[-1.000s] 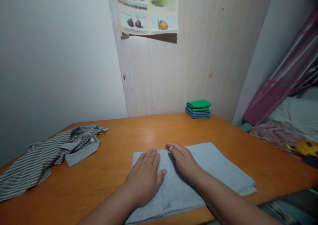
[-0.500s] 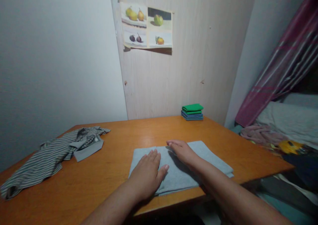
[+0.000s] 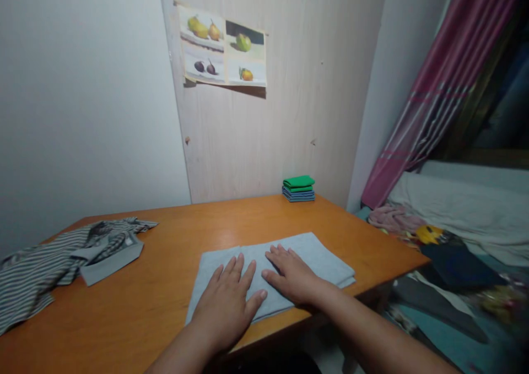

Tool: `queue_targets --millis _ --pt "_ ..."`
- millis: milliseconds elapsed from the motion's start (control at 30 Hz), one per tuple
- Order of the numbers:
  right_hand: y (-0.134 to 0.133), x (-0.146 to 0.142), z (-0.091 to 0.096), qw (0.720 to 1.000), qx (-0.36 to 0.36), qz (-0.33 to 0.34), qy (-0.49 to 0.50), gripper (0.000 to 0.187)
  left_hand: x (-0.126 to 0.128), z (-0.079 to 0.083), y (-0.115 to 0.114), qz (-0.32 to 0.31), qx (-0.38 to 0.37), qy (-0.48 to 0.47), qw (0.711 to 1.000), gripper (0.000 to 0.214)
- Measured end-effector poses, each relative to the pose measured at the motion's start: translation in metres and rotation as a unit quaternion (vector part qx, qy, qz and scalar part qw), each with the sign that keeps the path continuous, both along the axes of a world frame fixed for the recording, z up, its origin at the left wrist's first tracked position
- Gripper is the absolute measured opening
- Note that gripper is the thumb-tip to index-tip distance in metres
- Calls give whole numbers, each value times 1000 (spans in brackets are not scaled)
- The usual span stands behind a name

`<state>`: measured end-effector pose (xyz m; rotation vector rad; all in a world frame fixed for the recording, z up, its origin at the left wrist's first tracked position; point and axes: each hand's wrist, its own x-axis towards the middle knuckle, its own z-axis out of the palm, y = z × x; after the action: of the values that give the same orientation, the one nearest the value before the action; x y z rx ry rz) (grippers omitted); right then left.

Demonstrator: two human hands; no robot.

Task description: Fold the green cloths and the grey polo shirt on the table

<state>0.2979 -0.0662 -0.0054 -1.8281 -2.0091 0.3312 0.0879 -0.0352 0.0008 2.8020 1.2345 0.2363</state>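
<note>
A light grey folded cloth (image 3: 318, 258), perhaps a garment, lies flat near the front edge of the wooden table (image 3: 165, 297). Its layers show at the right corner. My left hand (image 3: 227, 302) rests palm down on its left part, fingers stretched out and apart. On the middle of the cloth lies my right hand (image 3: 291, 275), also flat with spread fingers. Neither hand grips anything. Both hide parts of the cloth beneath them.
A striped shirt (image 3: 37, 264) with a light collar lies spread on the table's left. Folded green cloth (image 3: 298, 182) sits on folded blue cloth (image 3: 298, 195) at the back right. Beyond the right edge are heaped fabrics (image 3: 458, 266) and a pink curtain (image 3: 409, 104).
My right hand has turned from edge-on to palm down, its fingers now spread on the cloth. My left fingers have spread wider. The view has swung to the right.
</note>
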Motion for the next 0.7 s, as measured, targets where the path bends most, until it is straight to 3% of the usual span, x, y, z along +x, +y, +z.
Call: queue_targets --millis 133,200,333,433,700 --pt "0 33 12 989 109 -101 23 51 0 0 2 -5 -2 -17 1000 71" --pt "-1 59 19 977 122 -174 -6 46 0 -1 3 -5 -5 -16 1000 73" --pt "-3 110 26 954 32 -293 -63 38 1 -1 3 -4 -11 -5 1000 75" --pt "-5 131 25 942 -42 -326 -69 33 2 1 2 -6 -13 -6 1000 76" --pt "4 131 32 936 -152 -318 -6 23 1 4 -2 -5 0 6 1000 79"
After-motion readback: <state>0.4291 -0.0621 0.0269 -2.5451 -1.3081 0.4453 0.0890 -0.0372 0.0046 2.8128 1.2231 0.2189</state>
